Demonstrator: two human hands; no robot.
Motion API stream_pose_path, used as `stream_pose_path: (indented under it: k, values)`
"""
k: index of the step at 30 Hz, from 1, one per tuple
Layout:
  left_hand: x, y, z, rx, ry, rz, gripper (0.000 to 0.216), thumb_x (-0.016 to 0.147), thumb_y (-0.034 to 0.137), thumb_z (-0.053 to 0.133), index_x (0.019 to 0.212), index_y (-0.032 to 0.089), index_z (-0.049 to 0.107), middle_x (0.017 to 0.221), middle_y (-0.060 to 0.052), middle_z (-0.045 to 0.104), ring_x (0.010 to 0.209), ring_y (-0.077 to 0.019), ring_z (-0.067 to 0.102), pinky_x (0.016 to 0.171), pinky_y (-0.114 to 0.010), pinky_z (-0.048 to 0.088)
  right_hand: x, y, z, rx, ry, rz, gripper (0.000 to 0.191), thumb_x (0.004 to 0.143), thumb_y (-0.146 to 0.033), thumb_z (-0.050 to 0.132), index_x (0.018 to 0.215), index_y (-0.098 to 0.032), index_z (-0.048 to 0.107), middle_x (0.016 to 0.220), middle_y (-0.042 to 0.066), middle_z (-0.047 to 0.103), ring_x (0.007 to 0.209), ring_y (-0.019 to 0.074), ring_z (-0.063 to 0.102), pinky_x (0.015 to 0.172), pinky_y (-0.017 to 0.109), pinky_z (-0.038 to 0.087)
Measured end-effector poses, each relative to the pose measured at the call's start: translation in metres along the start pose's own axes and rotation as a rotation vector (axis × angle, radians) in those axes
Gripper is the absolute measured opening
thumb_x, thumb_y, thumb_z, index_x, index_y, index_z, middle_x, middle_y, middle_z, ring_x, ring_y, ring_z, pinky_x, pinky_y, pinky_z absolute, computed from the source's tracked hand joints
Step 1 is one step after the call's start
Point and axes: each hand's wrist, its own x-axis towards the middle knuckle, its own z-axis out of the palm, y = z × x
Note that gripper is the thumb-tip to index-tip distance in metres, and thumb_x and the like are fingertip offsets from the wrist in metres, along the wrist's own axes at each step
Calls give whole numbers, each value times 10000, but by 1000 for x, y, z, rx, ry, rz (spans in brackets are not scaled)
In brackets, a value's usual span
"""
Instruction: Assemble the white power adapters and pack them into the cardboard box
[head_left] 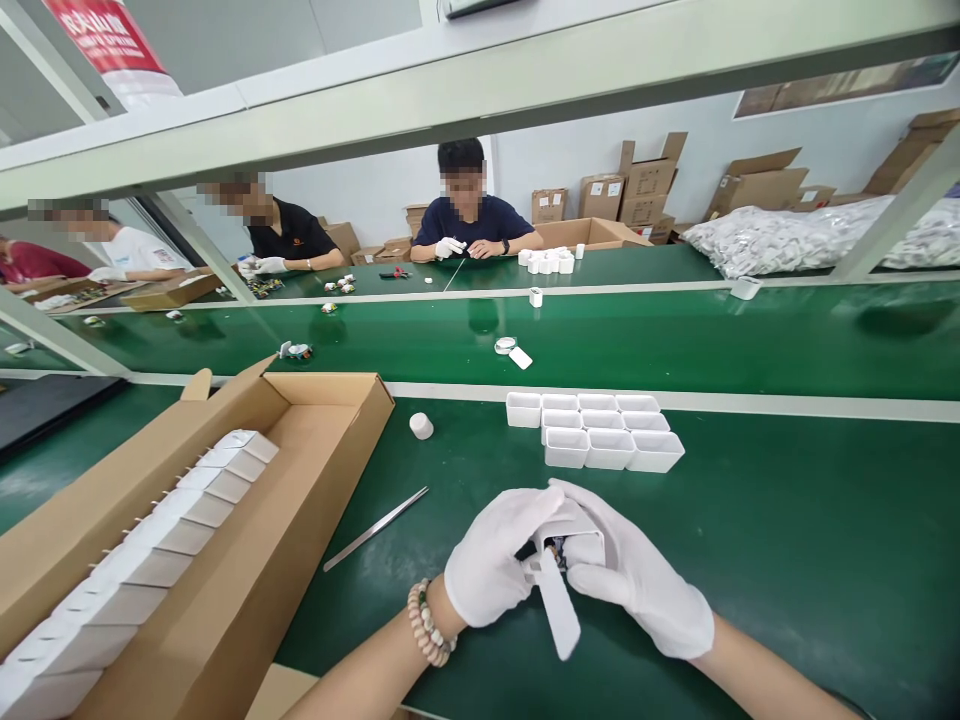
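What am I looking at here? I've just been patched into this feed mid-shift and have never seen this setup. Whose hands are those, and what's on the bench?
There is no machine: the single picture comes from a camera on a worker's head, looking forward and down. The two white-gloved hands at the bottom are that worker's own. The left hand and right hand together hold a small white casing, with a white strip hanging below it.

On the green bench lie metal tweezers, a small white cap and a cluster of empty white casings. At left, an open cardboard box holds a row of white units.

Beyond runs a green conveyor belt, with other people at work on its far side.
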Motion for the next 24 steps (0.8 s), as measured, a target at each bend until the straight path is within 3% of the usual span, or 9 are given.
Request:
stream_pose_path:
  k: [8,18,21,24]
  values:
    - [-2,-1,2,-7,-18,-15,645,791,150,613,1378,244,363,1134,-101,631,1038,-209,601,885,-363,512,2,-2,-1,80,-2,-41,523,665,-273,779,1136,-241,553,1099,55,660,1054,283,601,942,459,460]
    - [-7,-2,2,-59,-31,-26,617,790,168,631,1361,240,407,1177,-106,622,1076,-211,591,916,-341,499,-2,-4,-1,115,-10,-43,441,664,-193,758,1076,-226,602,988,31,683,957,262,632,843,410,522]
    - [-7,0,4,-104,-30,-117,660,777,141,634,1372,267,377,1194,-96,598,1086,-211,581,931,-358,490,-2,-6,0,111,-9,-55,436,674,-190,748,1081,-229,598,997,29,680,953,257,633,820,395,531]
    - [-7,2,6,-162,-34,-286,862,669,240,757,1400,271,301,1317,-125,478,1190,-277,498,1016,-477,410,-1,-4,1,50,10,-80,476,672,-152,736,1113,-239,579,988,18,677,952,247,633,826,388,525]
